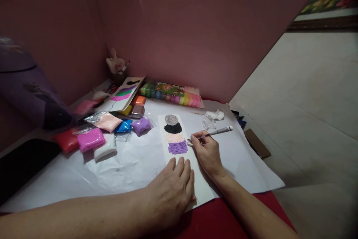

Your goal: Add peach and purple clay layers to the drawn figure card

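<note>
A narrow white card lies in front of me. Stacked down it are textured patches of what looks like modelling clay: grey, black, pale peach and purple. My right hand grips a small fork with a striped handle, its tines at the right edge of the purple patch. Below that patch, my left hand rests on the card with fingers extended and holds nothing; it covers part of the card.
Left of the card are packets of clay, including purple, pink and red. Behind lie another decorated card and a multicoloured clay pack. Crumpled white material sits to the right, on white paper.
</note>
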Available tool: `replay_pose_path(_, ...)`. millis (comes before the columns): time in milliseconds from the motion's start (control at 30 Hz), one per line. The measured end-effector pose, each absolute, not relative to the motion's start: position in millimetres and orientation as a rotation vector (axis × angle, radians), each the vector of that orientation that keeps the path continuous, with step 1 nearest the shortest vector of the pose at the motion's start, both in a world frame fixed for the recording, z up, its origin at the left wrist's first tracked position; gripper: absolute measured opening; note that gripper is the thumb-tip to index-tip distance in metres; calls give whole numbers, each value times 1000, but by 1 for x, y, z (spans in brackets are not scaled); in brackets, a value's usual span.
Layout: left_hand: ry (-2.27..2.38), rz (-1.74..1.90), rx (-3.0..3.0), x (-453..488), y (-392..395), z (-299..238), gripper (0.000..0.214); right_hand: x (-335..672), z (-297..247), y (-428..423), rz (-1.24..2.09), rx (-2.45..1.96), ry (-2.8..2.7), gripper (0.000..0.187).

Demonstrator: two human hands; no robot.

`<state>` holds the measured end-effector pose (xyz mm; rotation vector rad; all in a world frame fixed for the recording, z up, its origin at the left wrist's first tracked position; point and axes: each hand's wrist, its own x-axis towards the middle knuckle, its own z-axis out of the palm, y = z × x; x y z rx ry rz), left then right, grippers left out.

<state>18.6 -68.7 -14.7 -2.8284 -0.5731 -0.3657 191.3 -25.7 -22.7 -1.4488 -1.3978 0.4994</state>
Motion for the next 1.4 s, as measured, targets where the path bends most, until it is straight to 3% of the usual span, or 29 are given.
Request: replay_pose_path(1400, -581, -386, -2800, 19, -70, -17, 47, 192, -27, -25, 361, -1490, -1489, 10)
